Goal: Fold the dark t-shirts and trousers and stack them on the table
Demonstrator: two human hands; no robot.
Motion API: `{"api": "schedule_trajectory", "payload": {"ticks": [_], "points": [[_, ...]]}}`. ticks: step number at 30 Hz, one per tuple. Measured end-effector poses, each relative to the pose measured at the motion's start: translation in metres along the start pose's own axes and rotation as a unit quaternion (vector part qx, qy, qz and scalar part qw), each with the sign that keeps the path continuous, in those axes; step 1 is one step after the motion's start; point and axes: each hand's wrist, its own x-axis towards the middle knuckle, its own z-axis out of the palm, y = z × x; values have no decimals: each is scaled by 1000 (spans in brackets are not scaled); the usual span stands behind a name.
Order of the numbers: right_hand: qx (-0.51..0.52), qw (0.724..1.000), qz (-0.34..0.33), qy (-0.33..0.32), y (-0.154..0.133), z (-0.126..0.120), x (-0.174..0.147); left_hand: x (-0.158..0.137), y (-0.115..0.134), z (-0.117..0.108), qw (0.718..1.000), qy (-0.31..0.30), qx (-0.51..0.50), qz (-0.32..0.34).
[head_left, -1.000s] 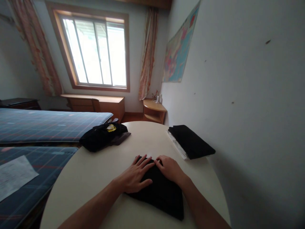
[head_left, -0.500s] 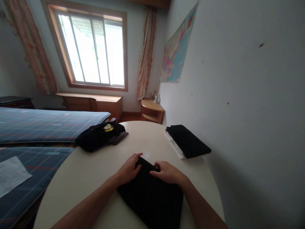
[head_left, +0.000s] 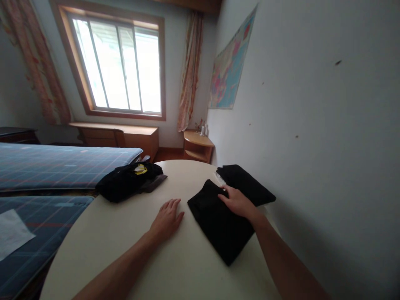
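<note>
- Head view: the folded black cloth is toward the counter's right edge, long axis slanting far-left to near-right.
- Right hand, nearer, pinches its far-right side; left hand, fingers loose, holds nothing.

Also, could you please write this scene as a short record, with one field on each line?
left hand: left hand over the table, fingers extended, apart from the cloths
right hand: right hand gripping the folded black cloth near its far right side
right side of table: second black cloth, folded, partly hidden behind the first
far left of table: dark bundle with a yellow patch
left of table: plaid mattresses, paper on the nearer one
background: window, map on the right wall
</note>
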Motion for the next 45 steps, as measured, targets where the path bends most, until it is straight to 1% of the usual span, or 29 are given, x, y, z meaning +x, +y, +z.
{"api": "schedule_trajectory", "payload": {"ticks": [5, 10, 14, 16, 17, 19, 20, 22, 24, 27, 29, 32, 34, 36, 39, 42, 44, 45], "points": [[-57, 997, -7, 50, 11, -41, 39, -2, 3, 0, 999, -23, 21, 3], [-77, 993, 4, 91, 25, -85, 85, -2, 2, -1, 1000, -21, 20, 5], [-76, 986, 43, 139, 57, -119, 116, -3, 1, -2, 1000, -26, 16, 1], [-100, 978, 68, 170, 80, -126, 123, -3, 2, -3, 999, -29, 14, -3], [-117, 973, 86, 179, 92, -126, 124, -2, 3, -3, 999, -31, 14, -5], [-145, 964, 138, 177, 114, -116, 122, -2, 5, -4, 999, -36, 15, -8], [-157, 960, 165, 165, 123, -108, 119, -2, 5, -5, 999, -39, 16, -10], [-176, 955, 200, 133, 134, -87, 113, -2, 7, -6, 999, -43, 18, -14], [-180, 956, 211, 97, 136, -64, 107, -1, 9, -8, 999, -47, 20, -16], [-195, 955, 214, 60, 128, -36, 100, -1, 11, -9, 998, -47, 24, -15], [-218, 950, 217, 46, 120, -25, 95, -1, 11, -10, 999, -44, 27, -13], [-236, 947, 213, 32, 104, -15, 85, 0, 11, -9, 999, -40, 29, -10], [-239, 950, 200, 22, 89, -6, 77, 0, 10, -9, 999, -34, 25, -5], [-245, 953, 178, 18, 70, 7, 67, 0, 8, -9, 999, -28, 19, 5], [-247, 960, 131, 24, 34, 40, 49, -1, 7, -9, 1000, -23, 9, 7], [-183, 977, 108, -18, 2, 79, 29, 1, 5, -8, 1000, -14, 1, 7], [-141, 984, 99, -44, -12, 100, 15, 3, 3, -6, 1000, -1, -2, 5], [-134, 986, 93, -43, -16, 108, 9, 5, 0, -6, 1000, 8, 1, 1]]}}
